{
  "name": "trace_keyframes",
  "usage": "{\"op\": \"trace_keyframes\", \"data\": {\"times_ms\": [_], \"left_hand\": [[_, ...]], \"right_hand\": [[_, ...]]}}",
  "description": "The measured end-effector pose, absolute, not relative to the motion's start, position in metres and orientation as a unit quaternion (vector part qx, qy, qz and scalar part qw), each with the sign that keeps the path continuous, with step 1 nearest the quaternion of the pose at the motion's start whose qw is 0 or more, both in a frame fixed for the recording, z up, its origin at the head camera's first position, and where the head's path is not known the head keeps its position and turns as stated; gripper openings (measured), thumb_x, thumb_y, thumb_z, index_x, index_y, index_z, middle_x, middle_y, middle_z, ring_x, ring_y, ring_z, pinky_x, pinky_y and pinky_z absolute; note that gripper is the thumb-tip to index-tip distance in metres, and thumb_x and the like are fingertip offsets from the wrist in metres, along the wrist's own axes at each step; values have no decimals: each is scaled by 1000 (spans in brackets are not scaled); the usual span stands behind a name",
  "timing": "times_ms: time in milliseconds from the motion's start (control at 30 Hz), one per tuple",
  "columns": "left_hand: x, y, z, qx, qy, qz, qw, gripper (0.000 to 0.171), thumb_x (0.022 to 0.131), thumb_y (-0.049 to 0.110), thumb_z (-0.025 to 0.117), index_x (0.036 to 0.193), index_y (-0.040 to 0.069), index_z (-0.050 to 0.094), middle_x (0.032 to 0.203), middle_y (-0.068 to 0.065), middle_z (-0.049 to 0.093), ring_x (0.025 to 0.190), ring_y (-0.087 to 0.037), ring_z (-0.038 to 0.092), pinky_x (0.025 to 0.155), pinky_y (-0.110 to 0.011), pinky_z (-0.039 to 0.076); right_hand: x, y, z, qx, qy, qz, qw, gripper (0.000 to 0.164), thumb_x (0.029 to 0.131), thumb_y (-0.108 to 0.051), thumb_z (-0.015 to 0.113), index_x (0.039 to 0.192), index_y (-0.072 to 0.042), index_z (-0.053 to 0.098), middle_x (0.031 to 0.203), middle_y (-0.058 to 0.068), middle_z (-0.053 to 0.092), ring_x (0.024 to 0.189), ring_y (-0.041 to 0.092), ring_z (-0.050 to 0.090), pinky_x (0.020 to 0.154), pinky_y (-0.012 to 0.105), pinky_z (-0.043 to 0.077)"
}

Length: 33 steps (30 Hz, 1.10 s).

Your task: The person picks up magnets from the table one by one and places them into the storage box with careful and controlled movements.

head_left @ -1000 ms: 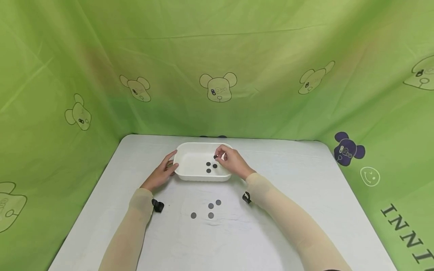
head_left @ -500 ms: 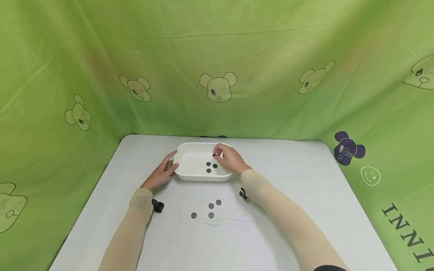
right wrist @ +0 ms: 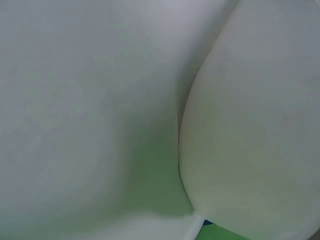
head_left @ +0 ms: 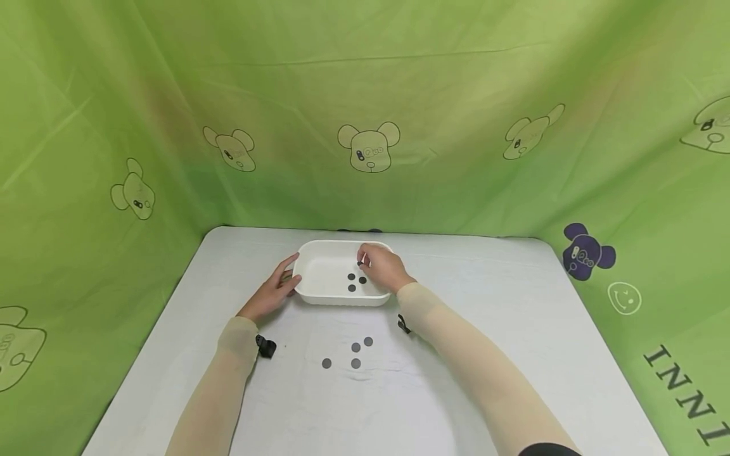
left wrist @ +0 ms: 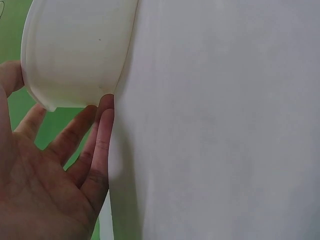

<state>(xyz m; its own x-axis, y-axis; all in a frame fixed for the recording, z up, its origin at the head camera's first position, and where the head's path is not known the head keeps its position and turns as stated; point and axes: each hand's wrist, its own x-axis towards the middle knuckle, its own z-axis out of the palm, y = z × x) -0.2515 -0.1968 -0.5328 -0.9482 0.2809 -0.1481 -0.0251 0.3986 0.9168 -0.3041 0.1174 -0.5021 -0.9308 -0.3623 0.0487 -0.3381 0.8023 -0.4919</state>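
A white rectangular dish with rounded corners stands toward the back of the table. My left hand grips its left end; in the left wrist view the thumb lies at the rim and the fingertips touch the outer wall. Over the right part of the dish, my right hand pinches a small dark round disc between thumb and fingers. Several similar discs lie on the dish's floor just left of that hand. From the right wrist only the dish's outside and the tabletop show; the hand is out of that view.
On the white-covered table, in front of the dish and between the forearms, lie several more dark grey discs. Green printed curtains enclose the back and sides. Each wrist carries a black camera mount.
My right wrist and forearm have shifted a little to the left, while the fingers stay over the dish with the disc. The left hand, the dish and the other discs keep their places.
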Motion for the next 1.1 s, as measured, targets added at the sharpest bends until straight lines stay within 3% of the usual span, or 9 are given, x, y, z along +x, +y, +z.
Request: {"op": "trace_keyframes", "data": {"times_ms": [400, 1100], "left_hand": [[-247, -198, -535, 80, 828, 539, 134, 70, 114, 40, 54, 174, 34, 16, 167, -23, 42, 144, -42, 54, 121, -57, 42], [-248, -197, -536, 82, 831, 535, 128, 68, 116, 33, 53, 173, 34, 17, 167, -23, 42, 145, -41, 54, 120, -56, 43]], "right_hand": [[-305, 112, -506, -188, 958, -217, 20, 10, 101, -12, 75, 109, -15, 69, 93, 0, 68, 86, 18, 63, 78, 38, 54], [-307, 108, -510, -166, 972, -165, 4, 8, 98, -12, 76, 105, -11, 72, 97, 5, 75, 93, 23, 69, 86, 45, 59]]}}
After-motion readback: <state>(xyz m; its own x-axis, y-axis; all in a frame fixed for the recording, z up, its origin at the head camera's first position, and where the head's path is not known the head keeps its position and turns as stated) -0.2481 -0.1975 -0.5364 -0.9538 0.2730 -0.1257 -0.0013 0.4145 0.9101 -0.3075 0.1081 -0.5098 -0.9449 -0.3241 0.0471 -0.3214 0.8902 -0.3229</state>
